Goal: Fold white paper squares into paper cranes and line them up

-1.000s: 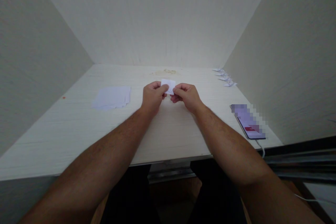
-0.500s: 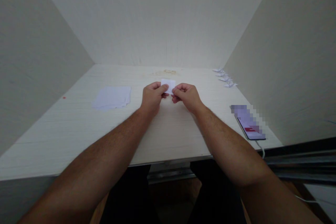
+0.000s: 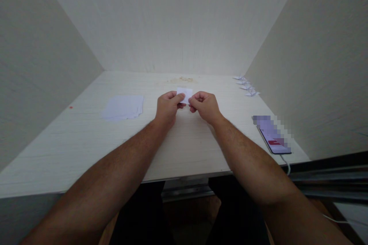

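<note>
A small square of folded white paper (image 3: 184, 92) is held up between my two hands, over the middle of the table. My left hand (image 3: 169, 104) grips its left side, with the thumb lying flat across the front. At the lower right corner, my right hand (image 3: 204, 104) pinches the paper between thumb and curled fingers. The fingers behind the paper are partly hidden, and its fold lines are too faint to make out.
On the left of the white table (image 3: 184, 141) lies a stack of white paper sheets (image 3: 123, 106). Several small folded paper pieces (image 3: 245, 85) line the right wall. A phone (image 3: 271, 136) with a white cable (image 3: 286, 164) rests near the right edge.
Almost nothing differs. Both hands keep their grip on the folded paper, and the whole view has shifted very slightly.
</note>
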### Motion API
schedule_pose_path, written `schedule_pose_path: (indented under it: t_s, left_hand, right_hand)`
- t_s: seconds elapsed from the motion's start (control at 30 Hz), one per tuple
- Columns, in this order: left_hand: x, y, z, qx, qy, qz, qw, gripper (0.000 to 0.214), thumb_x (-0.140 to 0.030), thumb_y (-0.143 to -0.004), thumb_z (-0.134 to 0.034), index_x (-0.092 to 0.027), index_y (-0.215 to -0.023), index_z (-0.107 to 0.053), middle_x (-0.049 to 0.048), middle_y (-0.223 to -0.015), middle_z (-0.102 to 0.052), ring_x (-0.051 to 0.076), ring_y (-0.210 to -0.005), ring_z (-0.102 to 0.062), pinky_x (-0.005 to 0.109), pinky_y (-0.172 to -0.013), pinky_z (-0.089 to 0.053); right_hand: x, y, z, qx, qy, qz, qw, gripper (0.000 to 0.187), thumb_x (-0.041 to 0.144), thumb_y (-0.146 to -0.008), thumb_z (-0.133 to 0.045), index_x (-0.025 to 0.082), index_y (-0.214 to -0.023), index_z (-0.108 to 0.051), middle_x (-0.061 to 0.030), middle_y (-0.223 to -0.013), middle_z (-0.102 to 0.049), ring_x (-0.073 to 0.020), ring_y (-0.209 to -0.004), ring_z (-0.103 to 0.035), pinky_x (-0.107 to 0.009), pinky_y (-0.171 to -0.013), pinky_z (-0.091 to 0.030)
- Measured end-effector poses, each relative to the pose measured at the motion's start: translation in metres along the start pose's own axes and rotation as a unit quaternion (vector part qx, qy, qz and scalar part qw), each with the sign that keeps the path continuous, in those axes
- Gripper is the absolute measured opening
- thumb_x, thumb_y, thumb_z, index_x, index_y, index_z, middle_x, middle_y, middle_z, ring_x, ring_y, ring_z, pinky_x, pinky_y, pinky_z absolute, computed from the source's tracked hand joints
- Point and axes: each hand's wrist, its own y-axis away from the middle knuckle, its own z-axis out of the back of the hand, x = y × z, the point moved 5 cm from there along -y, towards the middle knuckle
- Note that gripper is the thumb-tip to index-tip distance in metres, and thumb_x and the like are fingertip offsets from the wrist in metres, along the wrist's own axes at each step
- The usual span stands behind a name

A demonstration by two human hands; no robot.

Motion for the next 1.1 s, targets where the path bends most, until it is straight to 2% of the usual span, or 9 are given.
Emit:
schedule_pose_path:
  t_s: [0.17,0.33,0.43,0.57,0.8,1.1]
  left_hand:
    - [0.001,0.002,-0.003,0.024,0.002,-0.004,1.000,0.014,-0.024,-0.066,-0.075,-0.016,-0.069,-0.065,0.0000,-0.065,-0.062,0.009,-0.056,-0.054,0.022,-0.054,-0.045]
    - [0.003,0.005,-0.008,0.059,0.022,0.020,0.998,0.015,-0.021,-0.062,-0.076,-0.015,-0.069,-0.064,-0.0007,-0.063,-0.060,0.009,-0.057,-0.051,0.022,-0.053,-0.039]
    - [0.005,0.005,-0.007,0.050,0.049,0.047,0.996,0.018,-0.021,-0.059,-0.077,-0.015,-0.070,-0.064,0.0007,-0.068,-0.063,0.010,-0.062,-0.055,0.023,-0.057,-0.040]
    - [0.006,0.005,-0.004,0.028,0.066,0.052,0.996,0.021,-0.022,-0.058,-0.079,-0.014,-0.071,-0.065,0.0025,-0.072,-0.065,0.011,-0.065,-0.058,0.025,-0.060,-0.041]
    - [0.004,0.004,-0.007,0.031,0.114,0.045,0.992,0.022,-0.022,-0.060,-0.078,-0.016,-0.068,-0.059,0.0001,-0.067,-0.060,0.011,-0.062,-0.055,0.026,-0.059,-0.041]
    - [0.002,0.005,-0.007,0.025,0.128,0.052,0.990,0.018,-0.019,-0.060,-0.076,-0.016,-0.069,-0.060,-0.0027,-0.062,-0.054,0.010,-0.059,-0.050,0.022,-0.054,-0.038]
  right_hand:
    - [0.001,0.000,0.001,-0.033,0.041,0.013,0.999,0.016,0.026,-0.075,-0.068,0.019,-0.065,-0.058,0.0033,-0.051,-0.060,-0.0095,-0.045,-0.056,-0.020,-0.045,-0.040]
    - [-0.005,-0.002,0.000,-0.032,0.083,0.044,0.995,0.016,0.030,-0.075,-0.068,0.020,-0.068,-0.058,0.0029,-0.054,-0.061,-0.0110,-0.049,-0.057,-0.022,-0.046,-0.040]
    - [-0.008,-0.001,-0.002,-0.019,0.104,0.076,0.991,0.018,0.033,-0.076,-0.067,0.020,-0.069,-0.058,0.0024,-0.056,-0.061,-0.0108,-0.050,-0.056,-0.023,-0.048,-0.040]
    - [-0.006,0.000,-0.005,-0.010,0.110,0.104,0.988,0.019,0.034,-0.078,-0.066,0.020,-0.068,-0.058,0.0027,-0.057,-0.061,-0.0099,-0.051,-0.052,-0.023,-0.051,-0.039]
    - [-0.001,0.001,-0.006,-0.004,0.126,0.106,0.986,0.015,0.031,-0.076,-0.064,0.019,-0.067,-0.059,0.0032,-0.057,-0.060,-0.0098,-0.052,-0.050,-0.024,-0.054,-0.039]
    - [0.004,0.002,-0.007,0.001,0.156,0.123,0.980,0.014,0.028,-0.075,-0.061,0.020,-0.065,-0.056,0.0045,-0.056,-0.055,-0.0093,-0.053,-0.046,-0.024,-0.055,-0.037]
